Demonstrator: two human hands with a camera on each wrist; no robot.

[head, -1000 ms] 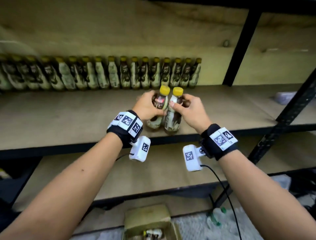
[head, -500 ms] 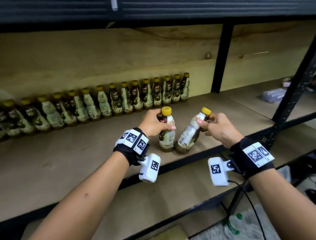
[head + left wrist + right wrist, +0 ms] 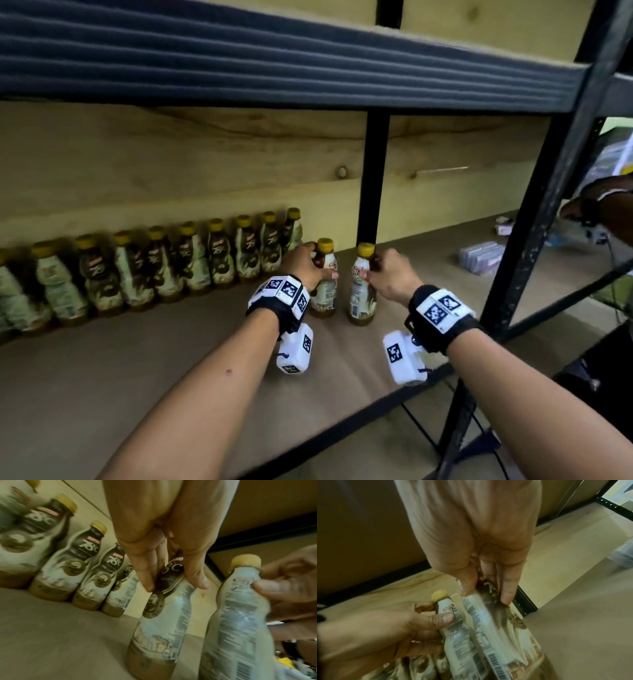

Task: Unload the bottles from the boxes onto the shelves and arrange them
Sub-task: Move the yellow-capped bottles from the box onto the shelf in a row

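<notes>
Left hand point(image 3: 303, 265) gripped left bottle point(image 3: 323, 279) by its shoulder, fingers curled round the neck; right hand point(image 3: 390, 274) gripped right bottle point(image 3: 361, 287) likewise, just under the yellow cap; both bottles stood upright on the shelf point(image 3: 102, 370), close together but apart, at the right end of the row point(image 3: 154, 267) along the back wall; high grips probably served to steer the bases into line; left bottle sat just beside the row's last bottle, slightly forward of it; box not in view.

Head view looks down; wrist views close, sharing both bottles point(image 3: 159, 622).
</notes>
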